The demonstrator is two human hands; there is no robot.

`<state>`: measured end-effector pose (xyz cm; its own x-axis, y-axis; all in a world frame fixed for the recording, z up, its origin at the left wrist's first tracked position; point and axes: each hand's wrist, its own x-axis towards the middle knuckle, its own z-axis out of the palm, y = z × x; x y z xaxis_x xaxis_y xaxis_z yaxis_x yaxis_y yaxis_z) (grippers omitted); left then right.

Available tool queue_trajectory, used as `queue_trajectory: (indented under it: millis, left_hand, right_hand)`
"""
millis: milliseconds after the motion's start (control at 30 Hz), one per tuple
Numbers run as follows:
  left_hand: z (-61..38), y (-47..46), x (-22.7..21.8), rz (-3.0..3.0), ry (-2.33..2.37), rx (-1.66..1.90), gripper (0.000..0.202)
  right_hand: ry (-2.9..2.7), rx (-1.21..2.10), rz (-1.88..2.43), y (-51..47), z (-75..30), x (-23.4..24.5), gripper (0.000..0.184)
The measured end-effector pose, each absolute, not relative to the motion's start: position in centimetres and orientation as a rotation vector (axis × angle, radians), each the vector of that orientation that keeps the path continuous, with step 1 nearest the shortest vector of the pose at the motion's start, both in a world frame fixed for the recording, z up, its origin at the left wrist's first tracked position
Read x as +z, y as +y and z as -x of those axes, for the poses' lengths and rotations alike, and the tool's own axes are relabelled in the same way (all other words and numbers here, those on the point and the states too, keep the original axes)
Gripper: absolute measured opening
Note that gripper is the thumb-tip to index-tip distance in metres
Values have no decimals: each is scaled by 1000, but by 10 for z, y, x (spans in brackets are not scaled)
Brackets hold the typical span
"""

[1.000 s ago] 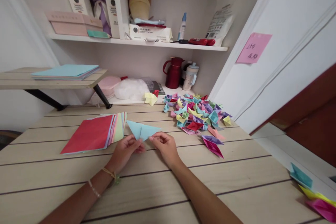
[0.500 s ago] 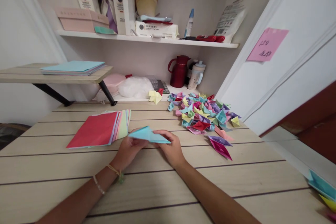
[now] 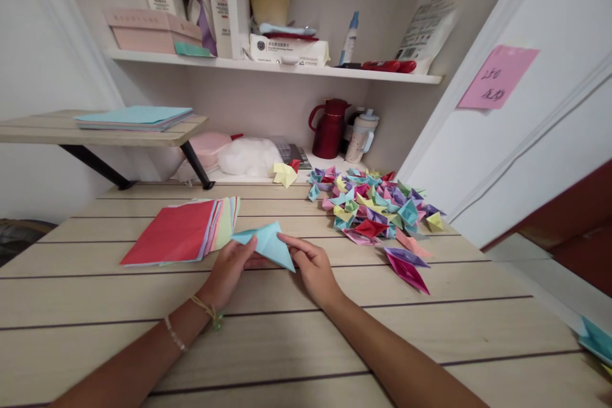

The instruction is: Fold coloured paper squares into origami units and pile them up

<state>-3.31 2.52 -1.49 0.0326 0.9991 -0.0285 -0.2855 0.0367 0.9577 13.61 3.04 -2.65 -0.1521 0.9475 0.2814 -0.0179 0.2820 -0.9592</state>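
Observation:
A light-blue sheet of folded paper (image 3: 271, 243) is held up off the tabletop, its right corner tilted down. My left hand (image 3: 233, 266) is closed on its left part, thumb on top and fingers underneath. At the upper right edge, my right hand (image 3: 313, 268) touches the paper with a stretched index finger, the other fingers curled in; its thumb is mostly hidden. Just left of my hands lies a stack of coloured paper (image 3: 174, 233) with a red sheet on top. Folded paper boats (image 3: 373, 204) in many colours are heaped to the right.
Purple and magenta boats (image 3: 406, 268) lie before the heap. A yellow folded piece (image 3: 285, 174) sits near the table's back edge. Blue-topped paper (image 3: 136, 116) rests on a raised wooden stand (image 3: 29, 129) at left. A red jug (image 3: 328, 127) and a tumbler (image 3: 361, 137) stand behind.
The blue paper has turned, its right corner now pointing down toward me. My left thumb has come onto its face, and my right index finger has straightened along the upper edge.

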Motion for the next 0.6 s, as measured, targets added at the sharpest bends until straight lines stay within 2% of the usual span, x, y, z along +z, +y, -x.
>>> queue_trajectory:
  millis: [200, 367, 400, 500, 600]
  left_hand:
    - [30, 25, -12, -1062, 1036, 1267, 35]
    - [28, 20, -6, -1182, 1124, 1186, 28]
    - [28, 20, -6, -1215, 1139, 1156, 26]
    - [30, 20, -7, -1286, 1179, 1116, 20]
    - [32, 21, -8, -1255, 1212, 1202, 19]
  right_hand:
    - [-1350, 1229, 916, 31, -132, -27, 27]
    - [-1236, 1241, 850, 33, -130, -28, 59]
    - [-1272, 1235, 847, 32, -131, -27, 56]
    - [-1426, 1198, 846, 30, -134, -23, 26]
    - [-1453, 1216, 829, 28, -135, -20, 20]
